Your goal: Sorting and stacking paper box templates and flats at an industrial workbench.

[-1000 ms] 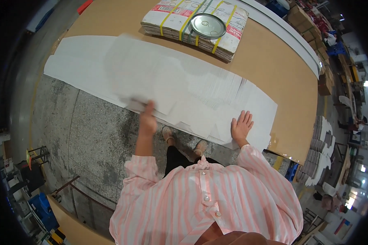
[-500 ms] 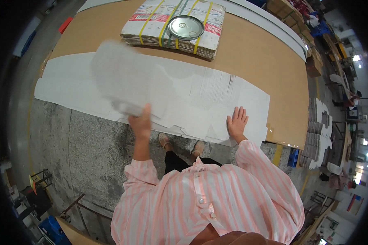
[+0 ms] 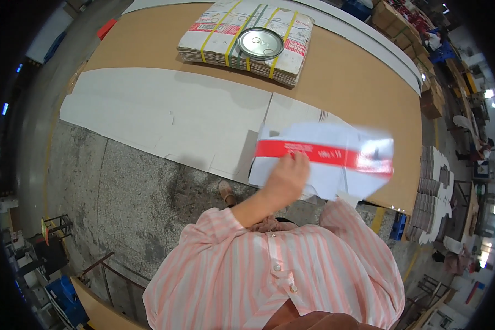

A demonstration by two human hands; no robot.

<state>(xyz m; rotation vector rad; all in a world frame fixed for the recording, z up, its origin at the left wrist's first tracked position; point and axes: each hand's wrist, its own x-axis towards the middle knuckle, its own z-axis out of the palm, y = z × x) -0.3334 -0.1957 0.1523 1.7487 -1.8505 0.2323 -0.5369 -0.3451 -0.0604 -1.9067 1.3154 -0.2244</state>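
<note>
My left hand (image 3: pixel 291 175) reaches across my body, fingers closed on a flattened white cardboard box (image 3: pixel 319 177) with a red band. The box's right part is blurred by motion. It is raised over the right part of a row of overlapping flat white cardboard pieces (image 3: pixel 176 110) on the table's near side. My right sleeve (image 3: pixel 344 215) ends at the box's lower edge, and the box hides my right hand.
Farther back lies a strapped bundle of flat cartons (image 3: pixel 214 36) with a round metal lid (image 3: pixel 260 43) on top. Brown cardboard (image 3: pixel 368 99) covers the table. Stacked cardboard (image 3: pixel 430 192) stands beyond the table's right edge. A blue bin (image 3: pixel 66 300) is at lower left.
My left hand has swung from left to right with the cardboard, which now shows its red-banded side. My right hand, earlier flat on the white pieces, is now hidden. The view has shifted slightly.
</note>
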